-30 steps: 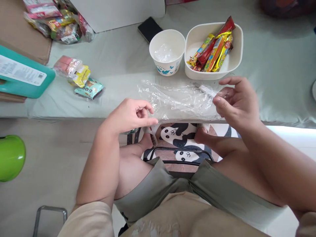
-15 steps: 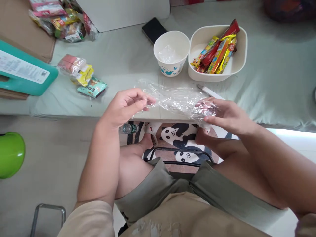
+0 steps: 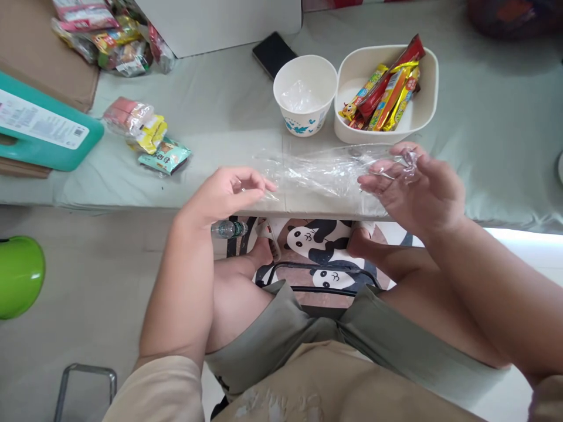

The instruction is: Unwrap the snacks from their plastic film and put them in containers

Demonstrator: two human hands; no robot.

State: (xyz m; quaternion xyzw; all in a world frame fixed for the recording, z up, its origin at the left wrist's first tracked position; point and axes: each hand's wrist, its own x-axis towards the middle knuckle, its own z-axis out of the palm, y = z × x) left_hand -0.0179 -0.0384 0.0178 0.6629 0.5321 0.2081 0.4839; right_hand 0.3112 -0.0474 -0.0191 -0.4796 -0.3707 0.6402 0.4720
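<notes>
- A bright green object (image 3: 21, 278) is cut off by the left edge, below the middle.
- A teal container (image 3: 70, 136) with a white label lies at the left, above the middle.
- Wrapped snacks (image 3: 123, 47) are heaped in the upper left; below them, small packets (image 3: 163, 156) lie overlapping on the grey-green cloth (image 3: 215, 111).
- The left hand (image 3: 233, 190), left of centre, has its fingers curled, thumb and forefinger pinching the left end of the clear film (image 3: 319, 176).
- A dark phone (image 3: 272, 53) lies at upper centre, partly behind the paper cup (image 3: 302, 124), which has crumpled clear plastic inside.
- The film stretches crinkled across the centre, between both hands.
- A white tub (image 3: 378, 136) sits right of the cup, holding red and yellow wrapped bars (image 3: 389, 97).
- The right hand (image 3: 417, 184), right of centre, is turned palm upward, thumb and bent fingers gripping the film's bunched right end.
</notes>
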